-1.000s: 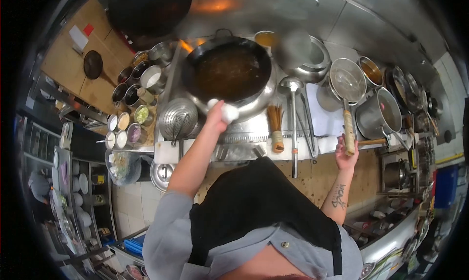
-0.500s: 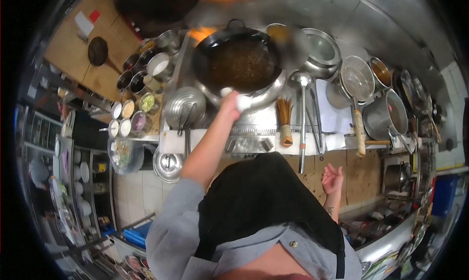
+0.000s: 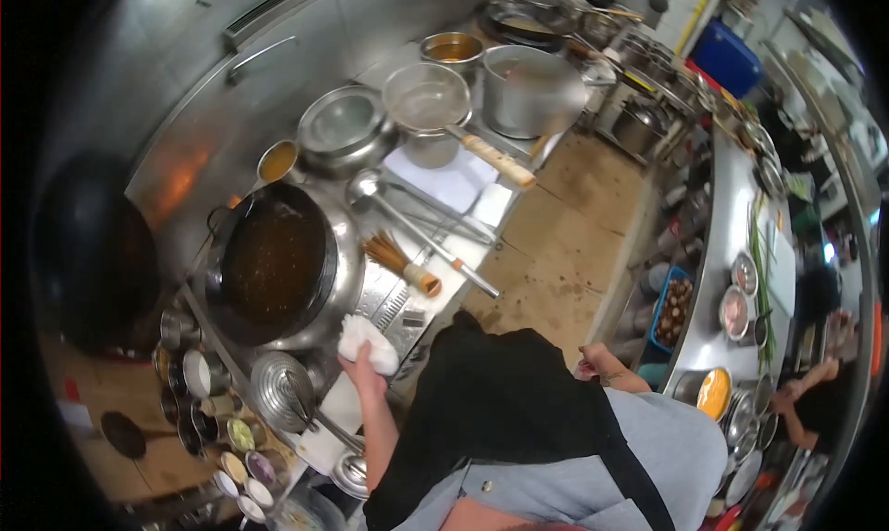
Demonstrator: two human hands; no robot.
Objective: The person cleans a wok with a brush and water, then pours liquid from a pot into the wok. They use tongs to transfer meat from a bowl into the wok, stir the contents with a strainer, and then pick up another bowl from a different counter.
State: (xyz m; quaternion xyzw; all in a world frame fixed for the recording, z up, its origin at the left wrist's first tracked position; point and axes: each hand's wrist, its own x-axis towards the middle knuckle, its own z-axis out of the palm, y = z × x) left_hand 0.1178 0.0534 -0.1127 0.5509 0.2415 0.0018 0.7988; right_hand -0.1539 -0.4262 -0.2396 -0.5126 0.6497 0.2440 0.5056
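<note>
My left hand (image 3: 368, 372) is closed on a folded white cloth (image 3: 369, 344), just off the near side of the stove. Beyond the cloth, a dark wok (image 3: 324, 276) sits on the steel burner ring, with brown bubbling liquid (image 3: 275, 270) inside. My right hand (image 3: 590, 361) hangs at my right side, away from the counter. Its fingers look loosely bent and apart, and nothing shows in them. Between the wok and the counter's edge lie a bamboo wok brush (image 3: 407, 267) and a long-handled ladle (image 3: 421, 230).
A perforated skimmer (image 3: 278, 392) and small seasoning pots (image 3: 199, 374) stand left of the wok. To the right are a mesh strainer (image 3: 428, 100) and a large steel pot (image 3: 532, 96). A steel counter (image 3: 727, 221) with bowls runs behind on my right, where another person's arms (image 3: 801, 397) show.
My view and body have turned to the right. My left hand with the cloth has come away from the wok's near rim. The right-hand counter and another person have come into view.
</note>
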